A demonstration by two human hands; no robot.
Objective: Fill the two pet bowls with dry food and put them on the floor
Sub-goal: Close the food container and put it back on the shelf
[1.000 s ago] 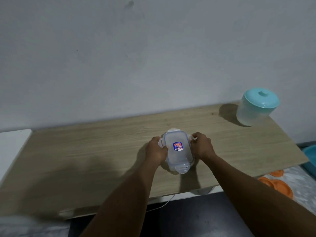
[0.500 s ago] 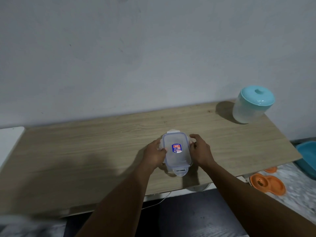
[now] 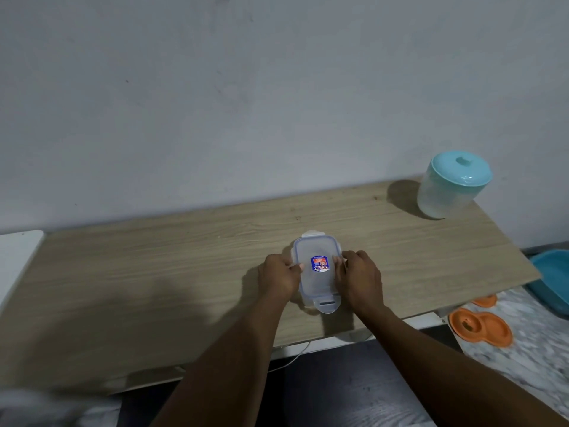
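Observation:
A small clear food box (image 3: 317, 282) with a snap lid and a blue and red sticker stands near the front edge of the wooden table (image 3: 154, 282). My left hand (image 3: 278, 277) grips its left side and my right hand (image 3: 358, 278) grips its right side, thumbs on the lid. What is inside the box cannot be made out. An orange double pet bowl (image 3: 480, 326) lies on the floor at the right, with a little dark food in its left cup. Part of another orange dish (image 3: 486, 301) shows just behind it.
A frosted jar with a teal lid (image 3: 451, 184) stands at the table's back right corner. A teal tub (image 3: 554, 280) sits on the floor at the far right. A white surface (image 3: 15, 257) adjoins the table on the left. A white cable (image 3: 295, 357) hangs under the table edge.
My hands slid from the box's far side latches toward its nearer half, thumbs now resting on the lid. The view shifted, bringing more of the orange double bowl into sight.

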